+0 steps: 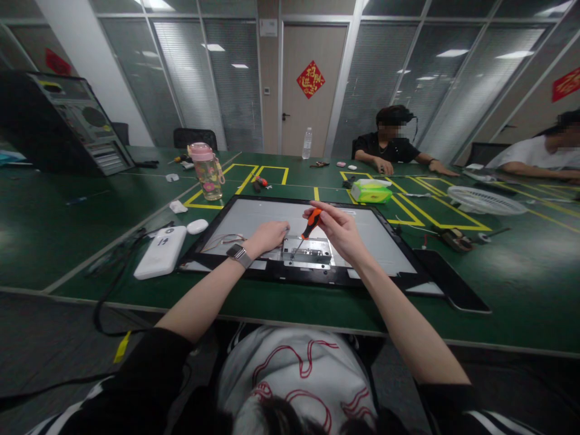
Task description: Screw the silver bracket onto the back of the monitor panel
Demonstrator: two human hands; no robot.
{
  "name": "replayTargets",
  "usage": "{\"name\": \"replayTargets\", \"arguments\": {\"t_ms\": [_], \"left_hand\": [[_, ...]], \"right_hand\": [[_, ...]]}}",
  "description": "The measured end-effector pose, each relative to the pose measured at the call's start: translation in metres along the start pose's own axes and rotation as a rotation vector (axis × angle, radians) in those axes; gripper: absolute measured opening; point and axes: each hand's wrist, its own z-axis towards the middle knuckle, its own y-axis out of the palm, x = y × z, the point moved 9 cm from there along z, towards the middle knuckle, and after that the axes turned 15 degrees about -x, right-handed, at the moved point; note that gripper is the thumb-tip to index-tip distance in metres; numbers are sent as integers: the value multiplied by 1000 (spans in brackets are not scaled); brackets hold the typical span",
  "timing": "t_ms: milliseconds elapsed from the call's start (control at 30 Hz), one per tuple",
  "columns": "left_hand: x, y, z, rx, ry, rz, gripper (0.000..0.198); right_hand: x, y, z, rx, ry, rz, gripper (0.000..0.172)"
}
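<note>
My right hand grips a screwdriver with an orange and black handle. Its shaft slants down to the left, and the tip meets a silver metal bracket, though the exact contact point is too small to make out. Curled fingers of my left hand press at the bracket's upper left corner; the fingertips are partly hidden. The bracket lies near the front edge of a flat, black-framed display panel with a pale grey back. Thin wires run over the panel just left of my left hand.
Left of the panel lie a white power bank, a white oval case and black cables; a pink-lided bottle stands behind. A tissue pack, a dark slab and a white fan grille are rightward. Two people sit across the table.
</note>
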Motion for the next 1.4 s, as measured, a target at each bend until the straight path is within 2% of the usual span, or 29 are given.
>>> {"name": "replayTargets", "arguments": {"t_ms": [167, 333, 433, 567, 767, 833, 967, 1133, 1300, 1400], "left_hand": [[-1, 1, 1, -4, -3, -9, 31], [0, 0, 1, 5, 6, -6, 31], [1, 0, 0, -9, -3, 4, 31], [1, 0, 0, -10, -10, 8, 31], [1, 1, 1, -8, 6, 6, 31], [1, 1, 1, -8, 6, 4, 31], [0, 1, 1, -2, 3, 5, 31], [1, 1, 1, -13, -3, 10, 31], [1, 0, 1, -10, -4, 6, 31], [2, -1, 0, -10, -3, -3, 31]], "right_hand": [[-10, 6, -1, -35, -28, -185, 34], [-19, -1, -4, 87, -75, -332, 20], [-20, 1, -5, 97, -81, -410, 24], [-16, 9, -4, 6, -66, -308, 36], [-23, -3, -7, 147, -101, -437, 20], [-24, -1, -6, 115, -110, -458, 25], [-18, 6, -4, 34, -81, -356, 35], [-26, -2, -7, 139, -107, -462, 20], [-19, 3, -3, 25, -73, -377, 33], [-16, 1, -3, 33, -54, -329, 28]]}}
